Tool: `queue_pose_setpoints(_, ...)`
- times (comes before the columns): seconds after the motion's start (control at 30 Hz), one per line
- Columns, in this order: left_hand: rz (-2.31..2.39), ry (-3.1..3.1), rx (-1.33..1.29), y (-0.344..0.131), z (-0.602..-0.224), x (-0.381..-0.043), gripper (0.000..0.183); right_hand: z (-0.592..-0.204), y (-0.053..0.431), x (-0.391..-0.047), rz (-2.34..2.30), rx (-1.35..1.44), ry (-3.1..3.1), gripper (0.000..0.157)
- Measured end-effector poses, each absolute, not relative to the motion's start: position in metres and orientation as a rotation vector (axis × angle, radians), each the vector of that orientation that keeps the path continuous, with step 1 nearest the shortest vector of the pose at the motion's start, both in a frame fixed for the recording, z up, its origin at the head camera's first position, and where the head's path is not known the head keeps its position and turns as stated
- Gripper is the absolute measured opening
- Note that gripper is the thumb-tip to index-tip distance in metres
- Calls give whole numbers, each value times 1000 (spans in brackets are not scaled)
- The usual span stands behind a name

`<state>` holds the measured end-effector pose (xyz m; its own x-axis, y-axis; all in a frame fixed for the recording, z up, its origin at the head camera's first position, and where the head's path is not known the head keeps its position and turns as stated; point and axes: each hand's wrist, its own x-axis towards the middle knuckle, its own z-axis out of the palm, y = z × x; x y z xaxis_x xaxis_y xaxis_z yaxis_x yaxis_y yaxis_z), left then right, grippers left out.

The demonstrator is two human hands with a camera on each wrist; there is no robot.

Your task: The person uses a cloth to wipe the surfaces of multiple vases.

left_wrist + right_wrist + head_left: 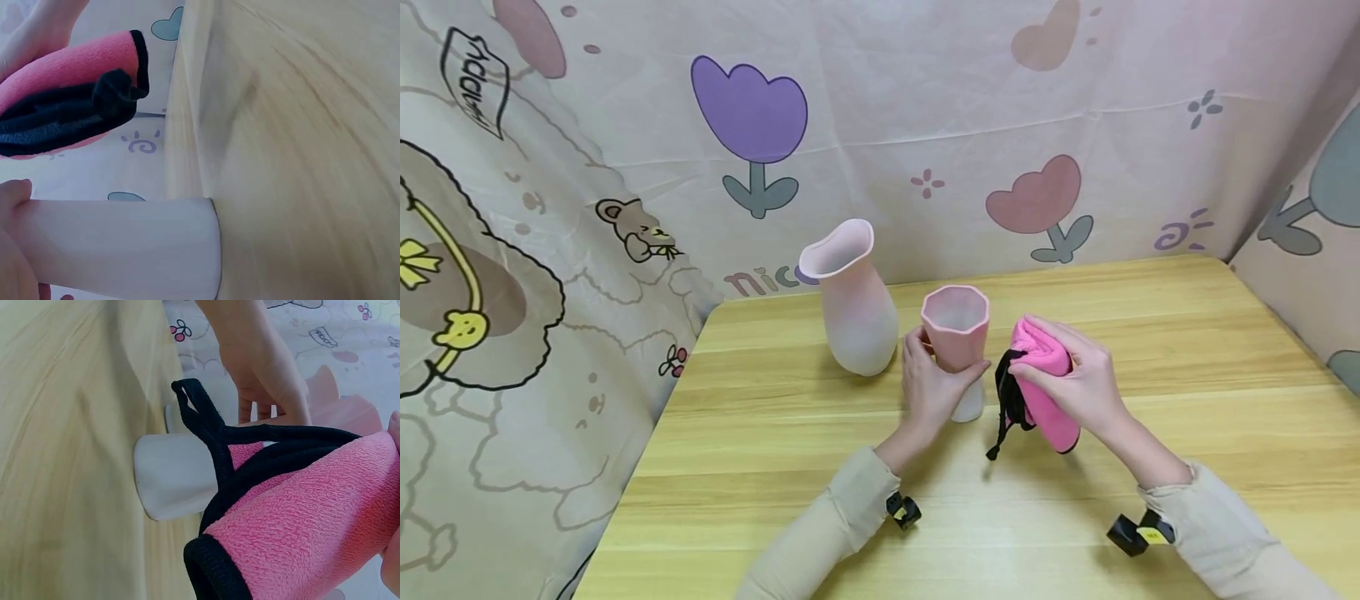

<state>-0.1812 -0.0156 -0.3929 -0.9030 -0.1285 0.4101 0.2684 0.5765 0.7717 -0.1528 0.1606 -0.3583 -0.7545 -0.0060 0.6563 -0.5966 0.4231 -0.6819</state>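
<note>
A pink-to-white vase with a faceted rim stands upright on the table. My left hand grips it around the middle, thumb across the front; its pale base meets the tabletop in the left wrist view. To its right, my right hand pinches a folded pink cloth with black edging and a black hanging loop. The cloth is held above the table, beside the vase. In the right wrist view the cloth hides part of the vase.
Behind and left of the held vase stands a larger pink-and-white vase with a wavy, slanted mouth. The wooden table ends at a printed fabric backdrop at the back and sides.
</note>
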Motion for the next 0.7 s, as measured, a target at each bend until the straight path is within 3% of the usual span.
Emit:
queue_pose_setpoints(0.3,-1470,-2271,-237,-27,-400,-182,72,-365,162,-152,1345,504,-2137,62)
queue_pose_setpoints(0.53,-1716,-2293,-566,-47,-400,-191,67,-366,165,-152,1350,485,-2153,61)
queue_pose_setpoints(0.7,-1812,-2434,-802,-62,-373,-195,64,-369,165,-152,1373,464,-2162,61)
